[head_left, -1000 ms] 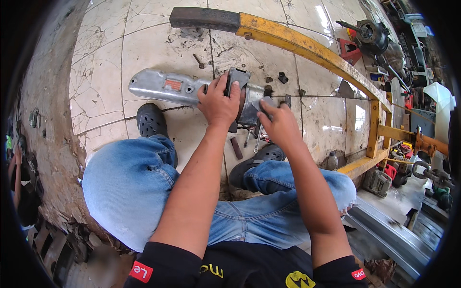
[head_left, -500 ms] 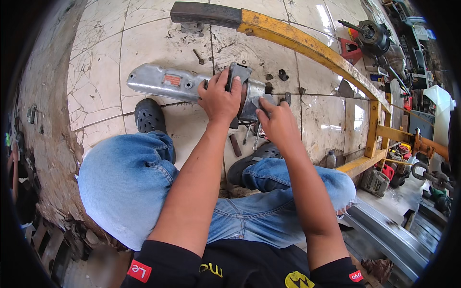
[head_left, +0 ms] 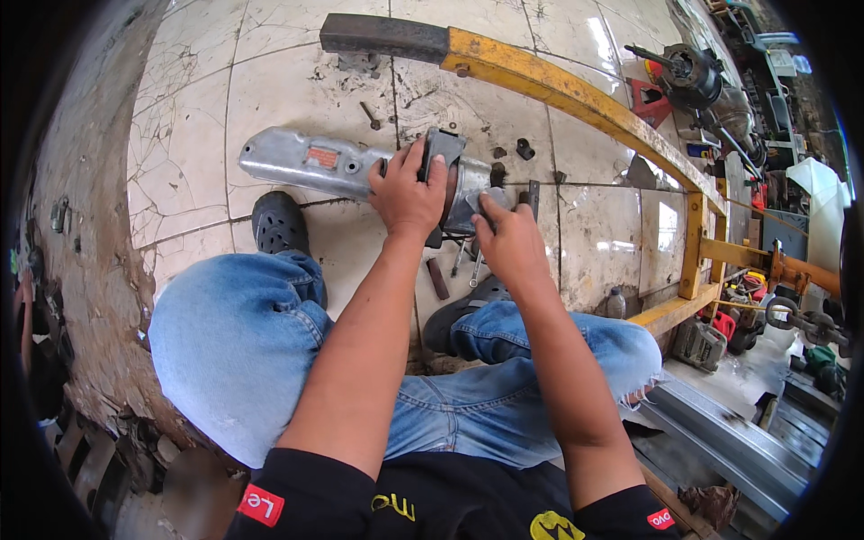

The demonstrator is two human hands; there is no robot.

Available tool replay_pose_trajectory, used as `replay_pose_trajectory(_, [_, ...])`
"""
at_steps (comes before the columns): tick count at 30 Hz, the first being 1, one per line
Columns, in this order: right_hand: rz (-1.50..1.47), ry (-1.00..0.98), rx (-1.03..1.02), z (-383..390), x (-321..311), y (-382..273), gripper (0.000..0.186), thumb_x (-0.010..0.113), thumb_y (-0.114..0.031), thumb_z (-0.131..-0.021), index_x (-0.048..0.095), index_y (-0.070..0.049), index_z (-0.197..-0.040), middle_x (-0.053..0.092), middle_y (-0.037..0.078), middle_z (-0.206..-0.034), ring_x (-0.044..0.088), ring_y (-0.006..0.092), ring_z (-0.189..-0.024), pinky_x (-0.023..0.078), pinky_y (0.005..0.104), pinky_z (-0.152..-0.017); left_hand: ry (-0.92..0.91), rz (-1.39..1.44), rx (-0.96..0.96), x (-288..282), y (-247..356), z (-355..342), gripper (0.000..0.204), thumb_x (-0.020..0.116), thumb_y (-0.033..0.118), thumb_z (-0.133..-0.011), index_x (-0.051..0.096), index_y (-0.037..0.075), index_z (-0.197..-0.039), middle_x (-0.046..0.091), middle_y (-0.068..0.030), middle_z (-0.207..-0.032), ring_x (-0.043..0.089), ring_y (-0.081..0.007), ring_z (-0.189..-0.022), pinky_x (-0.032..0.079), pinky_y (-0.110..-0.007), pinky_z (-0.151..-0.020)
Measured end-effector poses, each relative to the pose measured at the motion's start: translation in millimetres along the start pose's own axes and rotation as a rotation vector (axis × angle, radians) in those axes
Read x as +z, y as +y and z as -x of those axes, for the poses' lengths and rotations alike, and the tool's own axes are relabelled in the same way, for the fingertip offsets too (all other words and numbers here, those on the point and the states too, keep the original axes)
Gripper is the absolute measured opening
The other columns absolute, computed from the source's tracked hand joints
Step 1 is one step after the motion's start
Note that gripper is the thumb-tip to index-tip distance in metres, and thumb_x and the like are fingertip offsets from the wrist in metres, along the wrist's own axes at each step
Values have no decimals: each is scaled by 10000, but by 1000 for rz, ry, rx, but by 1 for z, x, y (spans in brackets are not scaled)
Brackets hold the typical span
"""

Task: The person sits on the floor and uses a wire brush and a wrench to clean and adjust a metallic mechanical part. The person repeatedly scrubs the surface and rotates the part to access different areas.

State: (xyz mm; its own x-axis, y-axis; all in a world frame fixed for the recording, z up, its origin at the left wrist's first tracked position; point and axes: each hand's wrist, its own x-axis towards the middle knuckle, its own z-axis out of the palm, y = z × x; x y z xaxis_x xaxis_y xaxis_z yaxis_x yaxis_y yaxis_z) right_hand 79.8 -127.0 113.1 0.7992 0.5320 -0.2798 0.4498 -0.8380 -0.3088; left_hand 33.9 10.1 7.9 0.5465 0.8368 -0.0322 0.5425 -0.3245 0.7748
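My left hand (head_left: pixel 403 196) is wrapped round a dark rectangular metal piece (head_left: pixel 443 144), with the thumb over its near side. Just right of it lies a silvery, rounded metal part (head_left: pixel 470 184) with a rusty brown band beside the hand. My right hand (head_left: pixel 511 241) pinches a small grey flat piece (head_left: pixel 491 200) and presses it on the silvery part; its material I cannot make out. Left of my left hand stretches a long silver metal cover (head_left: pixel 288 166) with an orange label; the hand hides its right end.
Bolts (head_left: pixel 370 115) and small dark parts (head_left: pixel 525 148) lie on the tiles. Near my foot are a wrench (head_left: pixel 475 270) and a dark flat bar (head_left: pixel 437 279). A yellow steel hoist arm (head_left: pixel 576 85) crosses from the top to the right. A small bottle (head_left: pixel 616 303) stands by its base.
My right hand and the grey piece have shifted slightly left and nearer me on the silvery part. My left hand keeps its grip almost unmoved.
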Motion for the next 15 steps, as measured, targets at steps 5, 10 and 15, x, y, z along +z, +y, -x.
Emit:
replay_pose_trajectory(5, [-51,32,-111,-25,2,9,393,672,-298,-893,675,-116,-1242,623,280,-976,630,427,-941,521,467,-851,11,10,15,0,-6,3,442,589,472,-910,632,286,-1309,604,11,-1336,376,-414,-1314,330,-612,-1056])
replay_pose_trajectory(10, [-115,29,-135,-7,-6,36,525,715,-316,-855,596,-125,-1330,618,277,-1035,636,412,-971,514,462,-848,-118,88,81,-4,-9,-12,468,621,513,-881,657,283,-1287,619,7,-1331,419,-399,-1304,314,-619,-1072])
replay_pose_trajectory(15, [-28,-63,-182,7,-13,35,534,724,-355,-853,576,-197,-1342,635,218,-1097,660,404,-934,533,469,-797,-414,-30,136,-26,-3,-38,505,600,601,-885,671,296,-1281,568,4,-1408,401,-345,-1355,240,-676,-1097])
